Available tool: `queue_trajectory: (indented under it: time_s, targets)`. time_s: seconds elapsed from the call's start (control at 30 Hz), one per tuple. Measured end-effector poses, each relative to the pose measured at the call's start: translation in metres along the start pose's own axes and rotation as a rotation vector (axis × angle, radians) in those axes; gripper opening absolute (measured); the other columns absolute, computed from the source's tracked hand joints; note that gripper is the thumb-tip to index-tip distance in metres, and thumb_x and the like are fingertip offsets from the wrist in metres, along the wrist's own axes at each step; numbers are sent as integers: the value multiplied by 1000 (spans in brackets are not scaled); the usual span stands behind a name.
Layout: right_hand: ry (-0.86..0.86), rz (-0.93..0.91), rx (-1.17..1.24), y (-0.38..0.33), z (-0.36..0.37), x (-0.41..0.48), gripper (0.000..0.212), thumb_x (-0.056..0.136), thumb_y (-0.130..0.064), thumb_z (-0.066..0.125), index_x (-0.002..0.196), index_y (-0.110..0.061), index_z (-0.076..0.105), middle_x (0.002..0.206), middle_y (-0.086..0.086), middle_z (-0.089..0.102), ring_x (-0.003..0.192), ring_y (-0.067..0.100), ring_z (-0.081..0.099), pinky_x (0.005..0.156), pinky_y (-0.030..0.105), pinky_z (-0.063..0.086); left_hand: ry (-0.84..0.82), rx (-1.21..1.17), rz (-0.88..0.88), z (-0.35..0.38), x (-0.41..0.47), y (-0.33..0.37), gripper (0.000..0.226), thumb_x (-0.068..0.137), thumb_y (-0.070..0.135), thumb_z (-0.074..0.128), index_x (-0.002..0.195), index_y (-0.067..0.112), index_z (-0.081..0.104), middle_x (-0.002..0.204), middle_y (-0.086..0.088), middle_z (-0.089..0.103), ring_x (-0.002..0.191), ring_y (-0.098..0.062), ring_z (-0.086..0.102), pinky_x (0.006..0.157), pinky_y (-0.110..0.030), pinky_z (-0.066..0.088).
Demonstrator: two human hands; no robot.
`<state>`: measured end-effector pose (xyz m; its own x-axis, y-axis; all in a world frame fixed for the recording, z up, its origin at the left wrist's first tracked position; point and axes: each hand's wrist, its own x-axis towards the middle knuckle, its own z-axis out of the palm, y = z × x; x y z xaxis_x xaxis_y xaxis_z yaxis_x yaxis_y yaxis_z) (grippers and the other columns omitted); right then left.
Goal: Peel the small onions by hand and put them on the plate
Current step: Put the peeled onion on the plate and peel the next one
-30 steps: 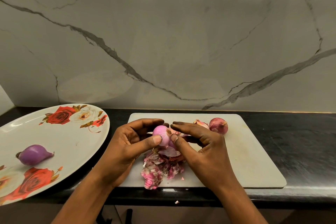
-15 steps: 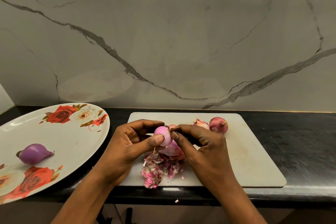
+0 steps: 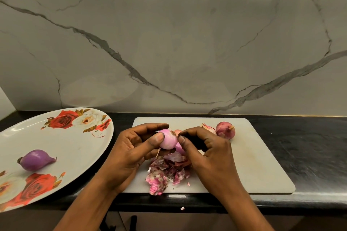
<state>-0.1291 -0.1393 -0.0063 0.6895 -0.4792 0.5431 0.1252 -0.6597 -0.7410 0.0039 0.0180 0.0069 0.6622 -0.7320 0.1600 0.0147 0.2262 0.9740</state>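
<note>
Left hand [image 3: 131, 155] grips onion [image 3: 168, 139] between thumb and curled fingers, above the board [image 3: 253, 165]. Right hand [image 3: 208, 155], fingers curled, pinches onion's right side; whether skin sits in the pinch, cannot tell. Peels [image 3: 165, 172] heaped on board beneath, partly hidden by right hand. Behind its knuckles, second onion [image 3: 208, 128] mostly hidden; red onion [image 3: 225, 130] just beside, in full view. Plate [image 3: 75, 146] at left, cut off by frame, bears peeled onion [image 3: 35, 159].

Left of the white rectangular board [image 3: 262, 157] on the black stone bench [image 3: 309, 146] sits an oval floral plate [image 3: 78, 146] bearing a peeled purple onion [image 3: 35, 159]. On the board, a red unpeeled onion [image 3: 225, 130] lies at the back and a papery peel heap [image 3: 167, 172] at the front.
</note>
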Motion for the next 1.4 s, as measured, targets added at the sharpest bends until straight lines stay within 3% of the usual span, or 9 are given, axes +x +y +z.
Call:
queue_trajectory:
  time_s: [0.17,0.37,0.53,0.73,0.93,1.17,1.4]
  targets:
    - [12,10,47,1,-1,0,18,97,-25,73,113,-29,80,103,-21,78,99,0,73,82,18,60,-4,39,0,1,0,1,36,84,18,69,120,15,76,119,-5,78,114,-26,74,81,-30,64]
    - [1,29,94,2,-2,0,31,97,-12,74,121,-31,77,111,-22,77,107,-5,71,90,16,58,0,24,-24,2,1,1,27,88,23,67,111,21,82,118,-9,78,113,-30,74,82,-35,65]
    - [-41,8,126,2,-4,1,35,99,-3,68,119,-29,79,111,-19,77,110,4,72,88,23,60,-31,58,-11,1,0,1,37,85,17,71,121,18,78,122,-5,78,118,-22,72,88,-30,62]
    - [-82,4,137,-3,-4,4,17,99,-24,72,114,-29,79,107,-21,74,106,6,71,82,22,61,-51,44,-16,1,-1,3,44,79,6,75,123,9,73,119,-9,78,115,-24,74,86,-26,62]
    - [-96,22,132,0,-3,4,9,100,-20,72,106,-22,78,100,-16,73,101,12,72,79,27,62,-61,94,-6,0,-2,2,46,74,0,80,119,7,75,116,-9,79,111,-26,76,84,-27,62]
    - [-62,39,79,-1,-1,4,9,106,-24,60,103,-26,69,95,-14,69,97,12,68,75,20,56,-50,30,-3,0,-2,2,41,76,4,77,116,10,78,116,-11,79,112,-27,75,84,-27,62]
    - [3,65,146,2,-4,2,14,94,-17,78,105,-25,82,97,-18,78,97,6,75,81,21,61,-12,-3,9,-1,-1,0,36,86,17,68,121,16,77,122,-9,77,118,-28,72,86,-33,63]
